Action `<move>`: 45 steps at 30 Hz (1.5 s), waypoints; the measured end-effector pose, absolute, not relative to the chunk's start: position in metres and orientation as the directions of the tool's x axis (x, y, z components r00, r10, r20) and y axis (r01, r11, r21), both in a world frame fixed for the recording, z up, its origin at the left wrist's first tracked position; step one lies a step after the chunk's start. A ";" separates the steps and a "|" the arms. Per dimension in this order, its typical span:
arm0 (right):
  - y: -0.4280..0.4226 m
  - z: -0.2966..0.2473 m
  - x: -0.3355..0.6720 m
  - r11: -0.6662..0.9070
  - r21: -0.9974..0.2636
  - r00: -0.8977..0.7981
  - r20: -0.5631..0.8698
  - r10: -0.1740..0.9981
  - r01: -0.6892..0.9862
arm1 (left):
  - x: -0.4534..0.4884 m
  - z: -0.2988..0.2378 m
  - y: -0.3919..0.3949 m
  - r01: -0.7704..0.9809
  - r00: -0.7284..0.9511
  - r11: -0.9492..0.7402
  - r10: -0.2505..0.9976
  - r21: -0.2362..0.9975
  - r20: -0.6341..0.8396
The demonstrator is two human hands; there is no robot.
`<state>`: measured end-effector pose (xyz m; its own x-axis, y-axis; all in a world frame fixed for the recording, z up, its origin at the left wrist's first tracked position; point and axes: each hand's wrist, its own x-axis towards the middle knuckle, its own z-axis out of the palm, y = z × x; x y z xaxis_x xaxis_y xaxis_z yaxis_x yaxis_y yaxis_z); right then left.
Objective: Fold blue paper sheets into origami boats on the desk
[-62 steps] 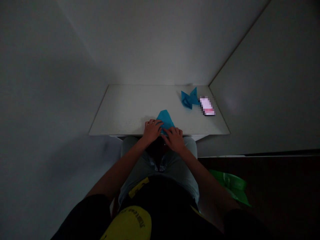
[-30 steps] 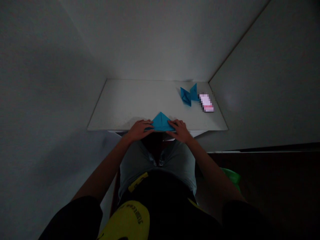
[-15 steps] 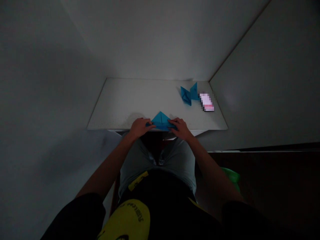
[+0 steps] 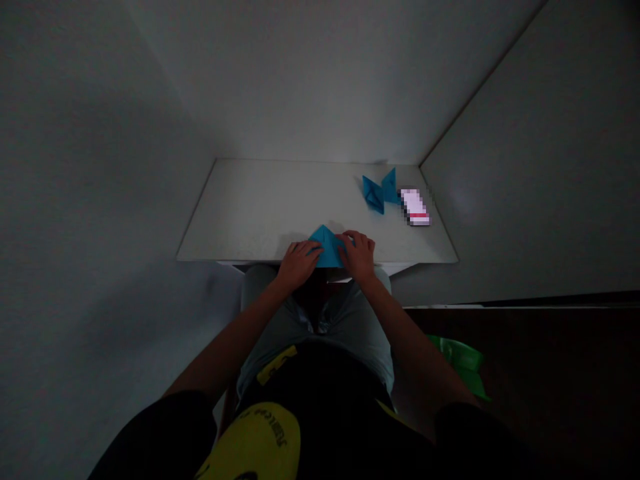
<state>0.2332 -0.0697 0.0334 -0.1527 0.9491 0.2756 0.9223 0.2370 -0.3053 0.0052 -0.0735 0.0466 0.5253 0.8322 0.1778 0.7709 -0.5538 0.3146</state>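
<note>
A blue folded paper triangle [image 4: 326,244] lies at the near edge of the white table [image 4: 260,207]. My left hand [image 4: 299,261] presses its left corner with curled fingers. My right hand [image 4: 358,253] rests on its right side, fingers bent over the paper. Both hands pinch the paper from either side, close together.
A finished blue folded paper figure [image 4: 379,191] stands at the table's far right, beside a blurred pinkish phone-like object [image 4: 415,207]. Grey walls close in the table on three sides. A green object [image 4: 457,363] lies on the dark floor to my right.
My hands have drawn inward along the triangle's base, from its outer corners toward the middle. The paper now looks narrower, partly covered by my fingers.
</note>
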 end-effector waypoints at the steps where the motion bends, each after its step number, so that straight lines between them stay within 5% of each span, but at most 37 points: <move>1: -0.074 0.032 0.229 0.286 -0.294 -0.206 0.272 0.940 0.912 | 0.007 0.041 -0.077 0.757 0.545 -0.571 0.820 0.319 0.173; 6: -0.094 0.016 0.226 0.500 -0.323 -0.431 0.262 0.863 0.804 | -0.003 0.025 -0.083 0.747 0.558 -0.593 0.805 0.301 0.200; 15: -0.097 0.009 0.269 0.421 -0.329 -0.343 0.271 0.900 0.845 | -0.035 0.019 -0.081 0.776 0.479 -0.524 0.852 0.350 0.214; 22: -0.108 0.022 0.270 0.322 -0.473 -0.199 0.291 0.936 0.820 | -0.045 0.035 -0.083 0.718 0.281 -0.374 0.927 0.587 0.247; 28: -0.061 0.049 0.276 0.217 -0.711 -0.031 0.265 0.964 0.669 | -0.051 0.065 -0.027 0.495 0.200 -0.189 0.975 0.848 0.100; 33: -0.022 0.034 0.271 0.138 -0.601 -0.059 0.150 0.987 0.787 | -0.046 0.056 0.000 0.654 0.178 -0.157 0.983 0.740 0.052; 37: -0.022 0.016 0.271 0.202 -0.521 -0.058 0.280 0.958 0.829 | -0.044 0.039 -0.008 0.797 0.128 -0.217 0.973 0.563 0.195; 45: -0.052 0.024 0.293 0.561 -0.402 -0.511 0.235 0.827 0.723 | -0.075 0.023 -0.035 0.657 0.565 -0.605 0.790 0.449 0.238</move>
